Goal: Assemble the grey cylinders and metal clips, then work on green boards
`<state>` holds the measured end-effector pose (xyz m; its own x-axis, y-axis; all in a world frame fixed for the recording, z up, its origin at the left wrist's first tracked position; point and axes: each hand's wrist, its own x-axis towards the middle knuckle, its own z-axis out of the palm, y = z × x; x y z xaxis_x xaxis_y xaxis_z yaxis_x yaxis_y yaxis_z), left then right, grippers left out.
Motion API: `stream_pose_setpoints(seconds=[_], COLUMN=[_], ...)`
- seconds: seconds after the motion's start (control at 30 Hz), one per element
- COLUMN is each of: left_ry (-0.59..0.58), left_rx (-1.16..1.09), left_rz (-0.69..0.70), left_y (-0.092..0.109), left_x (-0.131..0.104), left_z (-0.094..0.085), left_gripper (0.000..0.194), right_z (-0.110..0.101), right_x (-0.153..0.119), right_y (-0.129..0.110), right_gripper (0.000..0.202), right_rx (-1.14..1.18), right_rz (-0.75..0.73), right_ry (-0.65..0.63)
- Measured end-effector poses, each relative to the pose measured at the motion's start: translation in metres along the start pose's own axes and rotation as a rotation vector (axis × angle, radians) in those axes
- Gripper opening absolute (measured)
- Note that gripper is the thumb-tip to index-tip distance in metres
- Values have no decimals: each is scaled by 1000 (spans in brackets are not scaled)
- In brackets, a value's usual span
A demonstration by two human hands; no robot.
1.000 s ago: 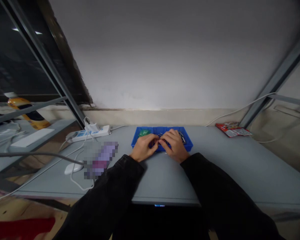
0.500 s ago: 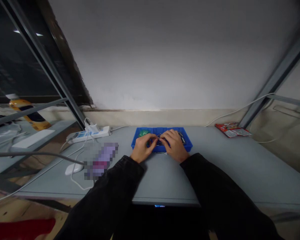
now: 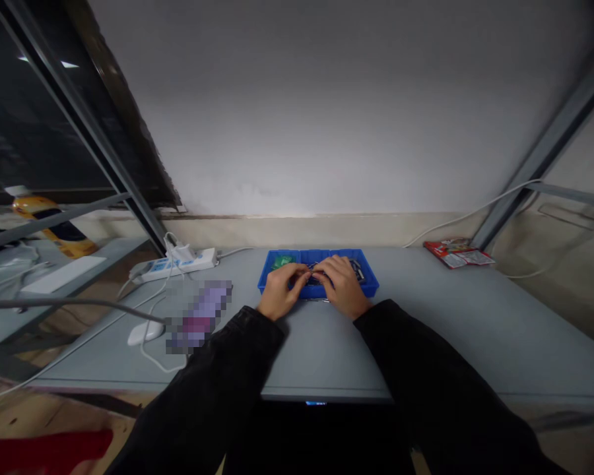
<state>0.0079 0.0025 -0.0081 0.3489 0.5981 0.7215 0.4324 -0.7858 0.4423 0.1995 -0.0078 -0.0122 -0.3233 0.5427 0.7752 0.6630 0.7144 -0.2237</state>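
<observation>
Three blue bins [image 3: 373, 285] stand side by side on the grey desk [image 3: 327, 353]. My left hand [image 3: 282, 289] is over the front of the left and middle bins, thumb and fingers pinched together. My right hand [image 3: 342, 285] meets it above the middle bin, its fingertips also pressed together. What the fingertips hold is too small to make out. Green pieces [image 3: 284, 262] lie in the left bin. Small dark and silvery parts [image 3: 358, 270] show in the right bin. Thin metal pieces in the middle bin are mostly hidden behind my fingers.
To the left are a white power strip [image 3: 181, 264] with cables, a blurred-out purple object [image 3: 205, 313] and a white mouse-shaped thing [image 3: 146, 332]. A red packet [image 3: 459, 253] lies at the right. A yellow bottle [image 3: 54, 224] leans beyond the metal frame.
The view has shifted slightly. Both hands stay over the bins, with their fingertips pinched close together; only small finger movement shows.
</observation>
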Motion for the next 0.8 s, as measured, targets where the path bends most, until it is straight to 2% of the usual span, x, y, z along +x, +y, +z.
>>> stream_pose_setpoints(seconds=[0.43,0.8], left_ry=[-3,-53], left_rx=[-6,84], left_rz=[-7,118], left_y=[-1,-3], left_x=[-1,-2], left_z=[1,-1], left_gripper=[16,14], right_z=[2,3], right_x=[-1,0], right_y=[0,1], right_gripper=[13,25], right_rx=[7,-47], right_rz=[-1,-22], right_ry=[-7,-10])
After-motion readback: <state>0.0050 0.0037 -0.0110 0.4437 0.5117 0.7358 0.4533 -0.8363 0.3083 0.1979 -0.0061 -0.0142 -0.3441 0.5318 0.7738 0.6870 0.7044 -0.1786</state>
